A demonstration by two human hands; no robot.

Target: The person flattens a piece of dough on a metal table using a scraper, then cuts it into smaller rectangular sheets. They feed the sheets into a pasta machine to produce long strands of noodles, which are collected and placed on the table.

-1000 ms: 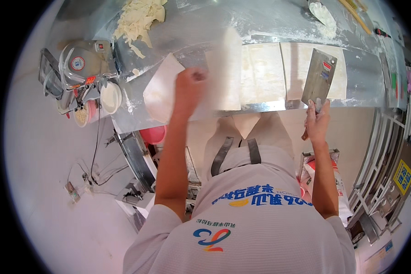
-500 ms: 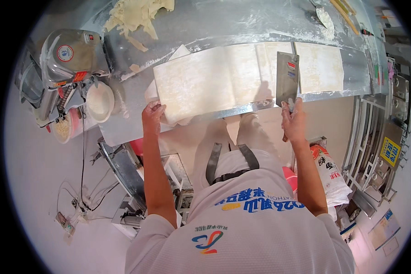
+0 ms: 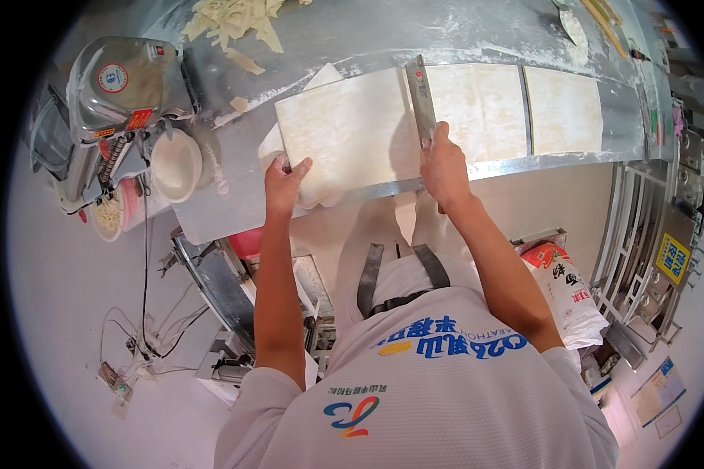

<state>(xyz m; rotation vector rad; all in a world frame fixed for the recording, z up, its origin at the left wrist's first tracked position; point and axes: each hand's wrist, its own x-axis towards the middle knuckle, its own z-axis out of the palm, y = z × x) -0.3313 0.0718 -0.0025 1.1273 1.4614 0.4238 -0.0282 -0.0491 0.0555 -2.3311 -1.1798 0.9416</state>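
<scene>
A long, pale, floured dough sheet (image 3: 340, 137) lies layered along the near edge of the metal worktop. At its left near corner, my left hand (image 3: 284, 184) pinches the edge, with the thumb on top. My right hand (image 3: 447, 166) is wrapped round the handle of a cleaver (image 3: 422, 102). The blade stands nearly edge-on across the dough, at the right end of the large sheet. To its right lies a cut dough piece (image 3: 481, 113), and past a narrow gap is another dough piece (image 3: 565, 111). Dough corners stick out from under the large sheet at the left.
A dough roller machine (image 3: 121, 90) stands at the left end, beside a white bowl (image 3: 176, 166). Torn dough scraps (image 3: 235, 23) lie at the back left. A flour-covered scoop (image 3: 572, 27) and wooden sticks (image 3: 602, 27) are at the back right. A flour sack (image 3: 563, 293) stands below on the right.
My right hand has brought the cleaver leftward from the gap near the right end, turning the blade edge-on. That gap now shows wider. My left hand keeps to the sheet's corner.
</scene>
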